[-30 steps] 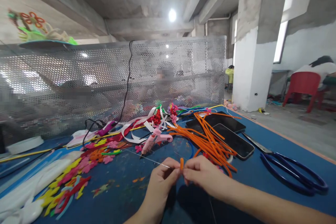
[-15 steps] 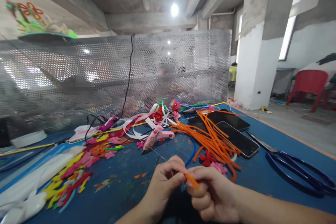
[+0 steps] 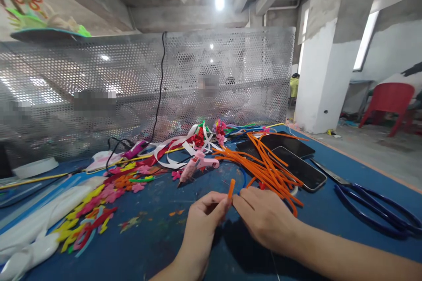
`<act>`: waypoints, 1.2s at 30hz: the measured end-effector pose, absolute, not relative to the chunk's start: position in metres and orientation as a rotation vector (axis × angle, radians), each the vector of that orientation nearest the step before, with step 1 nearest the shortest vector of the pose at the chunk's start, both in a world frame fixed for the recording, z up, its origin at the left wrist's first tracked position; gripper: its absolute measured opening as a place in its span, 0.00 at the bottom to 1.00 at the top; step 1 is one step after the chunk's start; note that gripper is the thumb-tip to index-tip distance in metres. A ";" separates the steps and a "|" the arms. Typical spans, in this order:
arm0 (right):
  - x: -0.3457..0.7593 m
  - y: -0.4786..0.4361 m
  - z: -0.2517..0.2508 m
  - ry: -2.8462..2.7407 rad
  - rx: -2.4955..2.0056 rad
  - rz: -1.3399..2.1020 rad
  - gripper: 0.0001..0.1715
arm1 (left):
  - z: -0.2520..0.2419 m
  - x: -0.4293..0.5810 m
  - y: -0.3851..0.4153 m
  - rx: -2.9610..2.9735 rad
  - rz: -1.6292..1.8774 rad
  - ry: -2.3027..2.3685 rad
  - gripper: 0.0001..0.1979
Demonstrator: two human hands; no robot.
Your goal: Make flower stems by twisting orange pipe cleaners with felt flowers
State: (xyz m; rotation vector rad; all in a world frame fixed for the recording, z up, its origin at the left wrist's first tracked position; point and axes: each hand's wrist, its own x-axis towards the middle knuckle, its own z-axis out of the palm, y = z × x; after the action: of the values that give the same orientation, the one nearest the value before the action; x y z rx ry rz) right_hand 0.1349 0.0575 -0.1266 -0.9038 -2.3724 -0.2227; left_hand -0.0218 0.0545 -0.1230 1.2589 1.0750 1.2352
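Note:
Over the blue table [image 3: 154, 246] my two hands meet at a short orange strip [image 3: 231, 186]. My left hand [image 3: 204, 217] pinches its lower end between thumb and fingers, and the strip stands up from the pinch. My right hand [image 3: 263, 217] has its fingertips closed against the same spot from the right. Just behind lies a pile of long orange strips [image 3: 267, 167], and a pink glue gun [image 3: 198, 167] rests to the left of it.
Two dark phones [image 3: 296, 162] lie right of the orange pile, with big blue scissors [image 3: 372, 206] at the table's right edge. Coloured felt flowers [image 3: 99, 210] and white ribbons [image 3: 174, 149] spread on the left. A perforated metal screen [image 3: 148, 88] stands behind; a red chair [image 3: 389, 101] is far right.
The orange strip lay slanted low in my fingers half a second ago; it now stands upright. My right hand has uncurled and shifted up to meet the left.

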 end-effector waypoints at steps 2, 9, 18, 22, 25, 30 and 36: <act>0.134 0.055 -0.118 -2.372 -0.934 0.047 0.11 | -0.125 -0.021 0.055 1.215 1.233 1.038 0.12; 0.146 0.058 -0.101 -1.335 -0.625 2.490 0.08 | -0.114 -0.029 0.056 1.480 1.134 0.739 0.12; 0.135 0.067 -0.112 -1.587 -0.876 1.638 0.06 | -0.122 -0.029 0.076 1.434 1.157 0.916 0.11; 0.138 0.069 -0.116 -2.067 -0.961 0.447 0.03 | -0.124 -0.024 0.076 1.379 1.203 1.024 0.12; 0.143 0.069 -0.120 -2.278 -0.907 -0.075 0.11 | -0.123 -0.022 0.075 1.337 1.228 1.041 0.12; 0.141 0.065 -0.117 -2.225 -0.943 0.131 0.11 | -0.121 -0.019 0.075 1.277 1.183 0.980 0.13; 0.137 0.063 -0.112 -1.380 -0.829 1.879 0.08 | -0.116 -0.020 0.072 1.159 1.107 0.825 0.12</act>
State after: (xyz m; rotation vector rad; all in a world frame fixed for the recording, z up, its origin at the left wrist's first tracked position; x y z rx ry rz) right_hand 0.1373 0.0629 -0.1116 -0.8292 -1.3797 1.8789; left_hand -0.0204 0.0716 -0.1162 1.1591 0.8252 1.1065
